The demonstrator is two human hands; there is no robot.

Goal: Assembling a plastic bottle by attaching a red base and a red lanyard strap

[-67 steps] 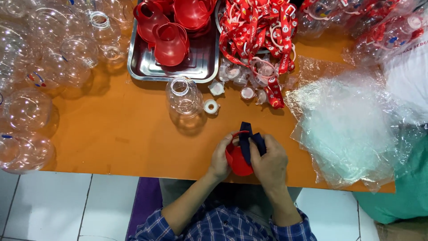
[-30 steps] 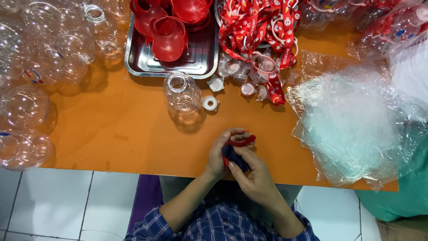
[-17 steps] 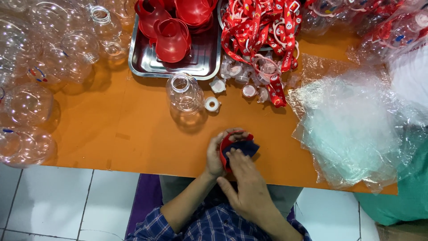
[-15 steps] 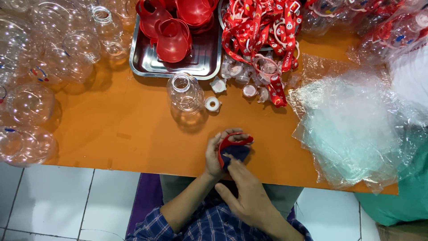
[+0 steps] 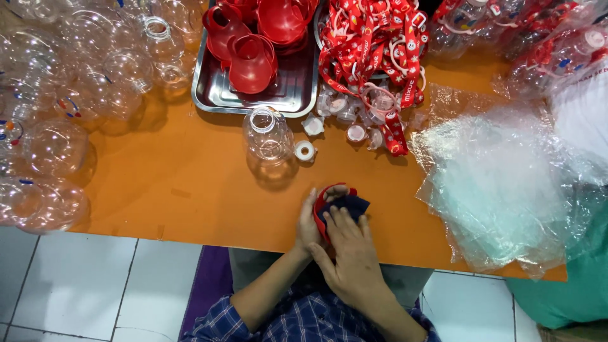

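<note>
Item, lower centre, at table edge: red lid, cupped by left hand; right hand fingers flat, together, pressing navy cloth. Risk: lid could slip off the edge.

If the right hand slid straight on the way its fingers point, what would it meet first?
Likely the dark blue cloth under the fingertips of the right hand, then the red lid; farther along that line sits the small white cap, though depth is unclear.
</note>
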